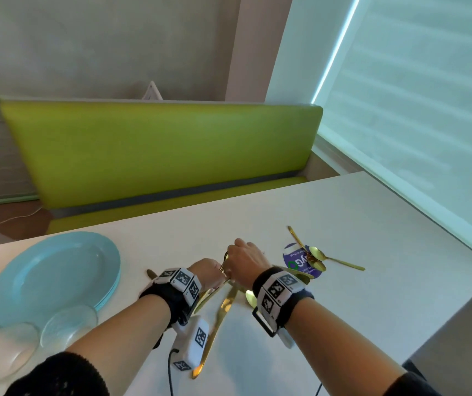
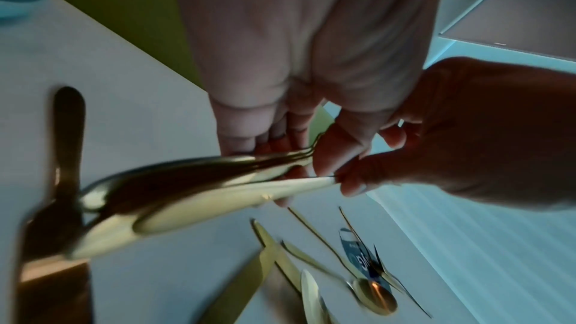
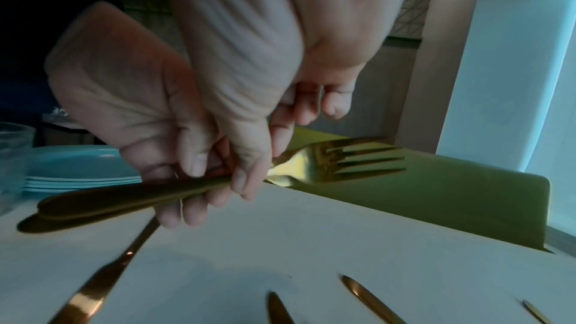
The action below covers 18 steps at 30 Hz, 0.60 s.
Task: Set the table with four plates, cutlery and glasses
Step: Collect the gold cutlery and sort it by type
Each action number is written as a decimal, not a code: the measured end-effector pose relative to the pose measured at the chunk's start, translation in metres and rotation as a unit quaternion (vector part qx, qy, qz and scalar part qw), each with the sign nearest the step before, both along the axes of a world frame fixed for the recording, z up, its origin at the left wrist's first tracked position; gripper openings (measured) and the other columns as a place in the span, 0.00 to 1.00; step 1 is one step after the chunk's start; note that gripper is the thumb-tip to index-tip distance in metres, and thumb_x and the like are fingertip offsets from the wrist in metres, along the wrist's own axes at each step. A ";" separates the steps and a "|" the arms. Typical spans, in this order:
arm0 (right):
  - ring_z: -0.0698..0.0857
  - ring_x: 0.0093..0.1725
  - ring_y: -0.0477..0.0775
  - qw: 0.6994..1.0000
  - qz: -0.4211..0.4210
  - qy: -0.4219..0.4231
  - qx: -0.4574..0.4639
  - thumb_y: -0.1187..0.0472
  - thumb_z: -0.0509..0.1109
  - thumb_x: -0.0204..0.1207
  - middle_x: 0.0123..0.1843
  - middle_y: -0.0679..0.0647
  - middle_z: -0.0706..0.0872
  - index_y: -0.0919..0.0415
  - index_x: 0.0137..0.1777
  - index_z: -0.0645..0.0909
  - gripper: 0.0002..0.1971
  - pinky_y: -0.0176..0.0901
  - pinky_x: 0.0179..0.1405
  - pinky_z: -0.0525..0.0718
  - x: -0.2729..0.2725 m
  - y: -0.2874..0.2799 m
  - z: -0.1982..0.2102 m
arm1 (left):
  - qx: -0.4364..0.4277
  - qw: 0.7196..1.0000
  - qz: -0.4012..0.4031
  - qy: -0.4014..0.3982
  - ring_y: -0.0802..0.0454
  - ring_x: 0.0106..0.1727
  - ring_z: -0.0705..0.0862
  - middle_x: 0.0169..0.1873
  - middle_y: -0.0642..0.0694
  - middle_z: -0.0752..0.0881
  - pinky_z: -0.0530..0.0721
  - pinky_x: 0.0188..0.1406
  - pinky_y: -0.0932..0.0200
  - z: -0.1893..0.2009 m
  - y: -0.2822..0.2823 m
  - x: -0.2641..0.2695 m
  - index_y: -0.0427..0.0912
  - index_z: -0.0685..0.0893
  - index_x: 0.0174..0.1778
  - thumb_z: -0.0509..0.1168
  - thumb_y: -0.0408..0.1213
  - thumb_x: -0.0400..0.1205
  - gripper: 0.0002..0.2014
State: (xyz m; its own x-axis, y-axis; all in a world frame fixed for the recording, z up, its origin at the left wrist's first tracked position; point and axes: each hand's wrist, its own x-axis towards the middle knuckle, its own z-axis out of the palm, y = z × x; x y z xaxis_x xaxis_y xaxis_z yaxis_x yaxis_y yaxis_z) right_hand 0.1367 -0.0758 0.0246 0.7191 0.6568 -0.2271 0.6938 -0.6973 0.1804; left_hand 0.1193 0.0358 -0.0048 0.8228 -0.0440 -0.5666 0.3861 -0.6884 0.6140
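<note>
Both hands meet over the white table [image 1: 343, 207] on a bundle of gold forks [image 3: 339, 163]. My left hand [image 1: 211, 274] grips the fork handles [image 2: 187, 194] with curled fingers. Just right of it, my right hand [image 1: 237, 260] pinches the forks near the neck, with the thumb [image 3: 246, 176] on top and the tines pointing away. A stack of light blue plates [image 1: 54, 275] sits at the left, with two clear glasses [image 1: 69, 324] at its near edge. A gold knife [image 1: 217, 321] lies beneath my wrists. Two gold spoons [image 1: 316, 254] lie to the right.
A round purple sticker [image 1: 296, 261] lies under the spoons. More gold cutlery [image 3: 371, 302] lies on the table below my right wrist. A green bench [image 1: 157, 150] runs along the table's far edge. A blind-covered window [image 1: 415, 95] is at the right.
</note>
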 end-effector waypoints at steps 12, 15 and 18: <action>0.74 0.61 0.57 0.999 -0.033 0.003 0.004 0.60 0.57 0.84 0.56 0.55 0.82 0.52 0.63 0.85 0.16 0.43 0.51 0.70 -0.042 0.000 0.008 | -0.037 0.993 -0.103 -0.047 0.52 0.48 0.82 0.42 0.47 0.90 0.76 0.45 0.64 0.004 -0.001 -0.035 0.43 0.86 0.39 0.62 0.34 0.78 0.07; 0.75 0.59 0.57 0.999 -0.037 -0.007 0.028 0.62 0.60 0.83 0.54 0.55 0.83 0.52 0.62 0.85 0.15 0.45 0.54 0.74 -0.035 -0.007 0.003 | -0.056 0.993 -0.091 -0.056 0.54 0.46 0.83 0.31 0.54 0.86 0.75 0.38 0.70 0.000 -0.006 -0.029 0.48 0.80 0.31 0.62 0.32 0.79 0.11; 0.80 0.47 0.56 0.997 -0.019 -0.038 0.069 0.61 0.75 0.71 0.40 0.53 0.86 0.50 0.46 0.91 0.07 0.42 0.40 0.76 -0.023 -0.009 -0.002 | -0.065 0.993 -0.063 -0.071 0.54 0.44 0.84 0.29 0.54 0.84 0.75 0.38 0.71 -0.006 -0.011 -0.018 0.47 0.79 0.31 0.63 0.32 0.78 0.10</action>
